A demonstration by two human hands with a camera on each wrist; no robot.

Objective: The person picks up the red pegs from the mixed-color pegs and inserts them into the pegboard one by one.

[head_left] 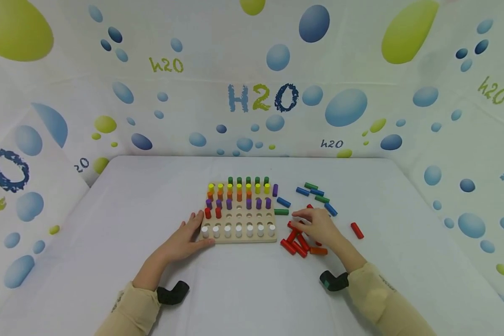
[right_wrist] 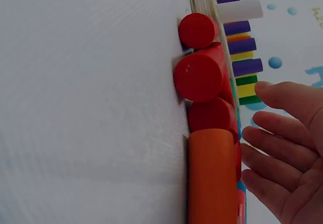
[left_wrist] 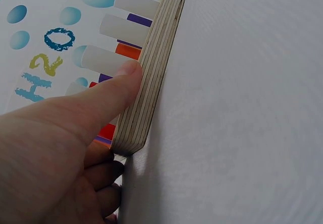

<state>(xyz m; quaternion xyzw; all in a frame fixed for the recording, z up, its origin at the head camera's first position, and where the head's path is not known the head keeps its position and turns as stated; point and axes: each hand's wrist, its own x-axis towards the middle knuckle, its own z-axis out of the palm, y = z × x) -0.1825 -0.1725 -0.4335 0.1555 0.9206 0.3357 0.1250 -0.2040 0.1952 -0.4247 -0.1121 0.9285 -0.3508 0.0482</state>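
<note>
A wooden pegboard (head_left: 235, 221) carries rows of white pegs (head_left: 238, 231), red pegs (head_left: 218, 213), purple pegs (head_left: 248, 203), orange pegs (head_left: 239, 197), yellow pegs (head_left: 257, 186) and green pegs (head_left: 248, 180). Round holes show to the right of its two red pegs. My left hand (head_left: 182, 240) holds the board's front left corner, thumb on the front edge and fingers along the left side. My right hand (head_left: 319, 226) hovers over a pile of loose red pegs (head_left: 288, 246) right of the board. The right wrist view shows its fingers (right_wrist: 280, 151) apart, nothing between them.
An orange peg (head_left: 318, 251) lies at the pile's front, and a lone red peg (head_left: 357, 230) lies farther right. Behind the hand are scattered blue pegs (head_left: 331, 209) and green pegs (head_left: 322, 199). A purple peg (head_left: 275, 190) and a green peg (head_left: 281, 212) lie by the board's right edge.
</note>
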